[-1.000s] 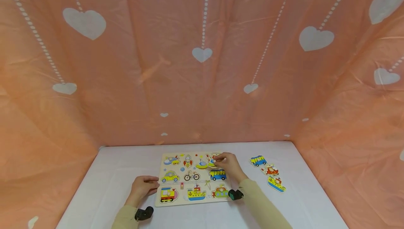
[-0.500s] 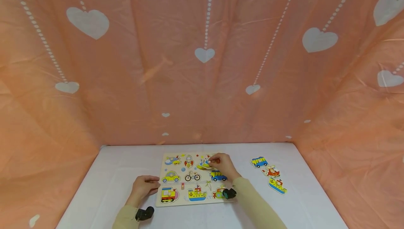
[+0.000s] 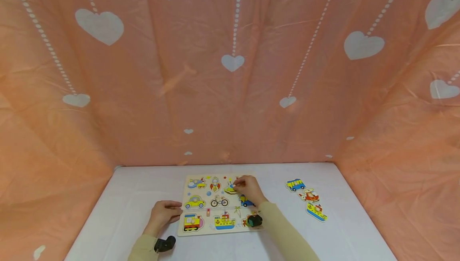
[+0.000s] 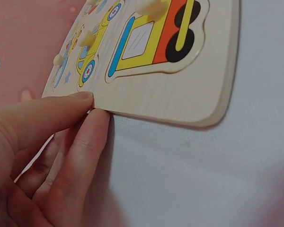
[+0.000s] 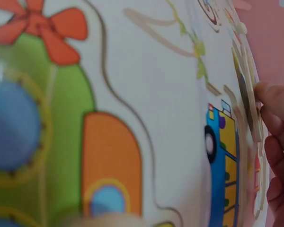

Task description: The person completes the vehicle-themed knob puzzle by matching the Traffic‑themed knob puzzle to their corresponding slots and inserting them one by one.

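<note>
A wooden peg puzzle board (image 3: 232, 204) lies on the white table, printed with vehicles. My left hand (image 3: 162, 215) pinches its left edge; in the left wrist view the thumb lies over the rim beside the yellow train piece (image 4: 142, 42). My right hand (image 3: 249, 190) pinches a yellow-green flying saucer piece (image 3: 230, 190), close over the matching saucer picture in the top row. In the right wrist view that piece (image 5: 246, 85) is seen edge-on at the fingertips. The right hand and sleeve cover the board's top right corner and part of the printed bus (image 3: 246, 201).
Three loose pieces lie right of the board: a blue bus (image 3: 295, 184), a red helicopter (image 3: 310, 195) and a yellow boat (image 3: 317, 212). A yellow car (image 3: 195, 201) and a submarine (image 5: 111, 156) show on the board. An orange heart-print curtain (image 3: 230, 113) surrounds the table.
My right hand has moved left with the saucer piece, from near the helicopter picture to over the saucer picture, and lowered slightly. The left hand stays at the board's edge.
</note>
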Motion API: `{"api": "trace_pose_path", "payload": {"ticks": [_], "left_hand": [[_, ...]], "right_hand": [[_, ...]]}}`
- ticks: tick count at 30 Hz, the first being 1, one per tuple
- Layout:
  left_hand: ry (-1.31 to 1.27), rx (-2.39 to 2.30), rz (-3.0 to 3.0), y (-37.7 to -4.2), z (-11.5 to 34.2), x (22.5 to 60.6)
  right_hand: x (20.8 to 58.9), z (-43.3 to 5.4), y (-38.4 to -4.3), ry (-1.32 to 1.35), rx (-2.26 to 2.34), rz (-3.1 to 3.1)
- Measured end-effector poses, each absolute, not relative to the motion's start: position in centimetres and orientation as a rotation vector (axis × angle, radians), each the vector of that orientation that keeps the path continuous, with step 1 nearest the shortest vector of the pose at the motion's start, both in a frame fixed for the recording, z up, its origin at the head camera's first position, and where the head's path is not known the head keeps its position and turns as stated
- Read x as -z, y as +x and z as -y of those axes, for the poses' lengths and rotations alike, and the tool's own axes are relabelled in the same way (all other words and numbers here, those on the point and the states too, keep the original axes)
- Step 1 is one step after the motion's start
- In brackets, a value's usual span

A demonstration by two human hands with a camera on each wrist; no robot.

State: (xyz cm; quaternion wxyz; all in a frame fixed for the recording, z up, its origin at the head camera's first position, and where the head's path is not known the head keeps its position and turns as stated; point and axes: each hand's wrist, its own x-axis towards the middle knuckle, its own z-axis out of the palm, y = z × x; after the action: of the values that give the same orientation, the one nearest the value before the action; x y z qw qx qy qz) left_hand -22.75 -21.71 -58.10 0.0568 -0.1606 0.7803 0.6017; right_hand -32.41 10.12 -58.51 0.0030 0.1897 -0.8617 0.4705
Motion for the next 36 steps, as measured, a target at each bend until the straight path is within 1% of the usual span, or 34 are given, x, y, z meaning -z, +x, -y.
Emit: {"api": "trace_pose_path", "payload": {"ticks": [13,21,36], "left_hand": [[-0.519,-1.828,-2.365,-22.91,21.69,58.28],[-0.508,-1.815,-2.361,-22.92,21.66,58.17],[-0.517,-1.818,-2.343,-22.89,21.70,58.05]], "right_hand": [[58.99,-9.47,-32.16,0.540,-1.450,2.730],[59.14,-9.27,-32.15,0.458,-1.411,2.771],[59.37,-9.22,-32.10,0.510,-1.349,2.754]]}}
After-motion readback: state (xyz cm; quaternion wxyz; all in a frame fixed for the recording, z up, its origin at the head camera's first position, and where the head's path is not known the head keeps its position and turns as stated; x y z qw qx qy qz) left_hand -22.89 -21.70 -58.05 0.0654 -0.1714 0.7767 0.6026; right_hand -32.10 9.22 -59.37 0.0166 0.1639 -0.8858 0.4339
